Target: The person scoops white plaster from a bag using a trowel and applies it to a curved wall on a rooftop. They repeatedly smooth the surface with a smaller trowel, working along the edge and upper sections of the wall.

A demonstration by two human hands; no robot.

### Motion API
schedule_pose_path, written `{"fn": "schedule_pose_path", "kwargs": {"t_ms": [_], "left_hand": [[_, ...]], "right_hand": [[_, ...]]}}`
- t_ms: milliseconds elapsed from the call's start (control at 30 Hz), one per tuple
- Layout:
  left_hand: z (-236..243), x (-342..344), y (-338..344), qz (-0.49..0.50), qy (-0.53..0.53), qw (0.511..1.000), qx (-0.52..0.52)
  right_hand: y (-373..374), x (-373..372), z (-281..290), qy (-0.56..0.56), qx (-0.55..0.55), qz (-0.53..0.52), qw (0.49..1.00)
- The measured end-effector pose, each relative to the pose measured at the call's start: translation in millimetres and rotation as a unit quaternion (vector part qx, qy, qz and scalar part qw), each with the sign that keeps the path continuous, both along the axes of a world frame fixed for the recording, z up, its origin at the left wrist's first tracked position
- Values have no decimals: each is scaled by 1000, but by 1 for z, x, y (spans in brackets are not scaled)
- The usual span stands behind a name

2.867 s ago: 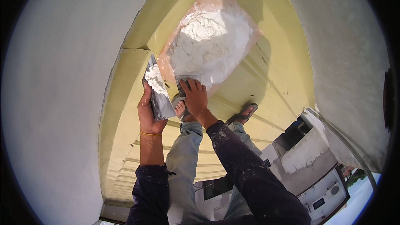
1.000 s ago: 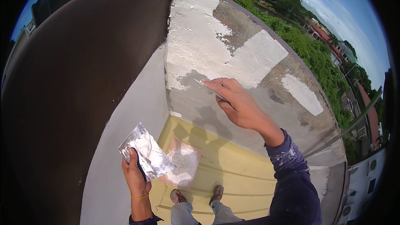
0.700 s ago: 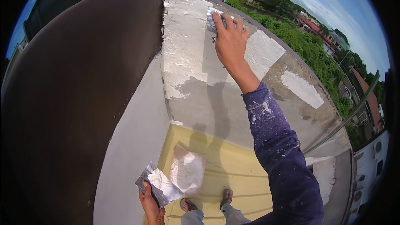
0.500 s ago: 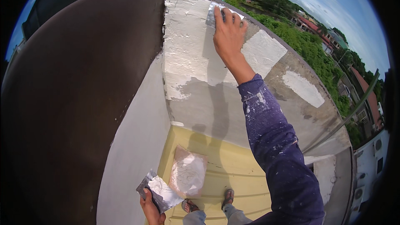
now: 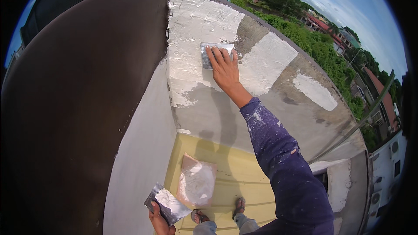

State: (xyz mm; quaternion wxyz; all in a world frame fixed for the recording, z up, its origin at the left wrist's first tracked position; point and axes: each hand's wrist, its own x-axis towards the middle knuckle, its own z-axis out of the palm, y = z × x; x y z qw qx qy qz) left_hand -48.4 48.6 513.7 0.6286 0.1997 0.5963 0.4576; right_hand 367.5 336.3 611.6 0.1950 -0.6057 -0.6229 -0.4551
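Observation:
My right hand (image 5: 225, 72) presses a flat metal blade (image 5: 207, 61) against the rough white coating (image 5: 191, 21) on the wall, fingers bent over the blade. Beside that coating are bare grey patches (image 5: 287, 91) and a separate white patch (image 5: 313, 91). Low at the left, my left hand (image 5: 159, 219) grips a metal plate (image 5: 154, 202) with white paste (image 5: 170, 200) on it. Below, on the yellow ribbed sheet (image 5: 241, 165) by my sandalled feet, lies a pinkish board or sheet (image 5: 198, 180) heaped with white material.
A dark brown wall (image 5: 74, 104) curves along the left above a pale grey wall (image 5: 139, 161). A green pole (image 5: 365, 117) slants at the right. Beyond the parapet edge (image 5: 278, 32) are greenery, roofs and a white building (image 5: 387, 178) with air-conditioner units.
Since half a second ago my right hand and blade have slid down and slightly left, leaving white coating higher up where they were. My left hand has barely moved.

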Motion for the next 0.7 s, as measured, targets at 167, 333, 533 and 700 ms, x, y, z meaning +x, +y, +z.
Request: {"fn": "schedule_pose_path", "kwargs": {"t_ms": [167, 333, 533, 700], "left_hand": [[-12, 0, -7, 13, 21, 1000, -14], [-28, -3, -11, -2, 34, 999, 3], [-33, 4, -16, 49, 9, 999, 7], [-26, 14, -16, 37, 9, 999, -32]], "right_hand": [[-53, 0, -13, 4, -60, -33, 998], [-38, 21, 58, 22, 106, -10, 994], [-15, 32, 89, 39, 139, -62, 988], [-8, 33, 79, 37, 155, -51, 986]]}}
